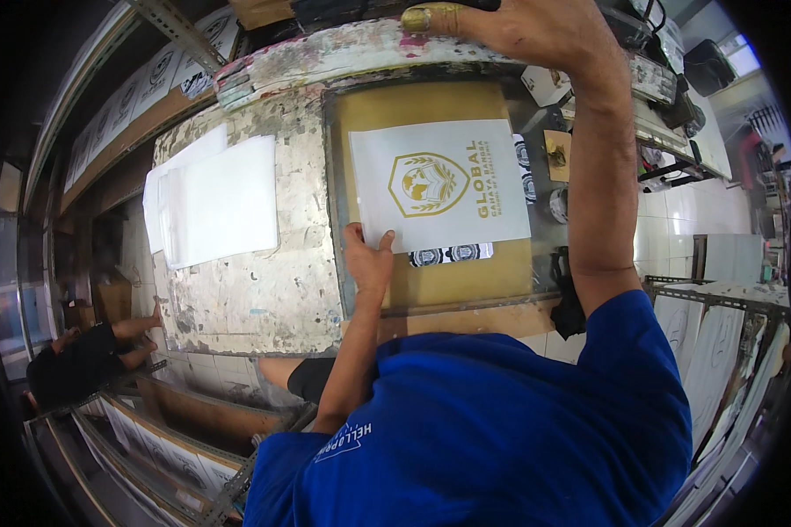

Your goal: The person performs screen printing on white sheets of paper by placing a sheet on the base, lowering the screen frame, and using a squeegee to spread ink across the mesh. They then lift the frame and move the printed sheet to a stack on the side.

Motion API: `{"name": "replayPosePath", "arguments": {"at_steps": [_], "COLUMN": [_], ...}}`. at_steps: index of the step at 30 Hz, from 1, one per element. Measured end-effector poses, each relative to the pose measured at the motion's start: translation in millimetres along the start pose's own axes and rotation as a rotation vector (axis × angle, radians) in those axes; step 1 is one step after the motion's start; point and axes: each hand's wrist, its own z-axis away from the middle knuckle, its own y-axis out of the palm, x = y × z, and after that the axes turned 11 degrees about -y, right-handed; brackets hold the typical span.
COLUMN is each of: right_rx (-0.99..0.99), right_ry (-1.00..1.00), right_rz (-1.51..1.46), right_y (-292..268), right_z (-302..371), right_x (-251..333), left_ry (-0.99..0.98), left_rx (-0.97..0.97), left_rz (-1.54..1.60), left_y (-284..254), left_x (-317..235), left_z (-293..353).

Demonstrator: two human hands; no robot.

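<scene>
A white sheet [453, 215] printed with a gold shield emblem lies on a brown printing board [413, 105] on the worn worktable [264, 299]. My left hand [369, 259] pinches the sheet's near left corner between thumb and fingers. My right hand [510, 22] reaches up past the board's far edge, its ink-stained fingers curled over the raised, paint-smeared screen frame [343, 53]. Under the sheet's near edge, small black-and-white round badges [448, 255] peek out.
A stack of blank white sheets [215, 198] lies on the table's left part. Racks with printed sheets stand at the left [141, 88], lower left [149, 448] and right [721, 351]. Another person in black [79, 360] sits low at the left.
</scene>
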Motion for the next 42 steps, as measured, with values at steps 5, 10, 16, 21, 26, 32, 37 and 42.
{"name": "replayPosePath", "arguments": {"at_steps": [5,10,16,21,26,32,37,42], "right_rx": [0.009,0.016,-0.025,0.006,-0.027,-0.095,0.067,-0.013], "right_ry": [-0.043,-0.055,-0.039,-0.044,-0.014,-0.077,0.054,-0.031], "right_rz": [0.001,-0.008,0.062,0.131,0.137,-0.029,0.019,-0.028], "right_y": [5,5,-7,18,9,16,3,2], "right_z": [-1,-1,5,-12,-2,-8,-18,-5], "right_x": [-1,-3,11,2,0,-9,4,-8], "left_ry": [-0.026,0.050,0.133,0.016,0.164,0.197,-0.072,-0.258], "left_rx": [0.024,0.067,0.151,-0.052,-0.191,-0.427,-0.566,-0.918], "left_rz": [0.141,0.230,0.612,0.587,0.624,0.641,0.467,0.221], "left_y": [-15,-29,-39,-83,-128,-204,-256,-264], "left_x": [-28,-55,-45,-54,10,135,185,169], "left_z": [1,-8,-28,-44,-93,-140,-112,-62]}}
